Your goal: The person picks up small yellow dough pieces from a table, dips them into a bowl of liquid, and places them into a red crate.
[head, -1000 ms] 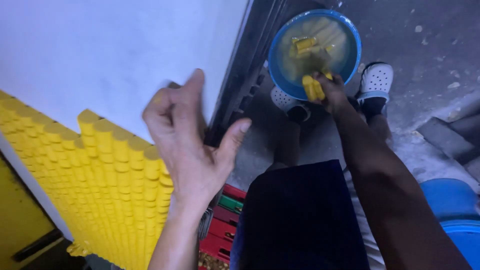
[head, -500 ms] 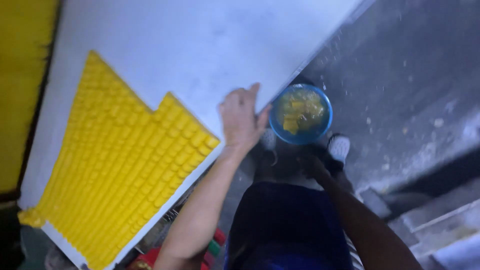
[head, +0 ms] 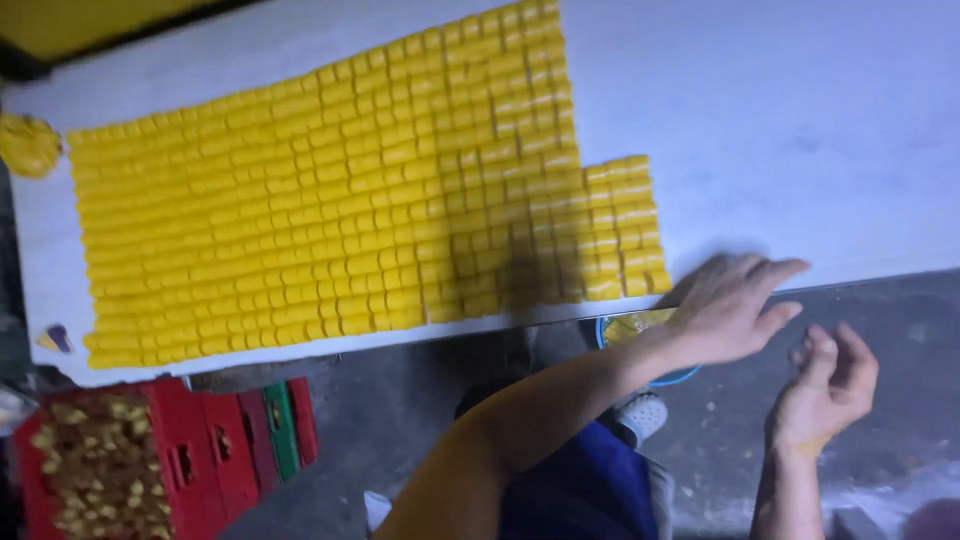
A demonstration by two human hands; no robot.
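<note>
Nearest the camera, the person's legs in blue shorts [head: 580, 490] fill the bottom middle, with a white perforated shoe [head: 640, 415] on the grey concrete floor [head: 900, 320] below the table.

The right hand [head: 825, 390] hangs in the air off the table's near edge, over the floor. Its fingers are curled loosely inward with nothing visible in them; whether something small sits in the palm cannot be told.

The left hand [head: 730, 310] reaches across in front, open and flat, fingers spread, lying on the near edge of the white table [head: 800, 120] and holding nothing. It rests just beside the near right corner of the yellow block array [head: 360, 210]. Under the left wrist, below the table edge, a blue bowl [head: 640, 335] with yellow pieces inside is mostly hidden by the forearm.

At bottom left, on the floor, stands a red crate [head: 200, 450] with brownish-yellow scraps in its near compartment.

On the table, the array of small yellow blocks lies in tight rows, covering the left and middle of the surface from the near edge almost to the far edge. Its right side steps down to a shorter section near the left hand.

At the far left edge sits a yellow lump [head: 28, 145].
</note>
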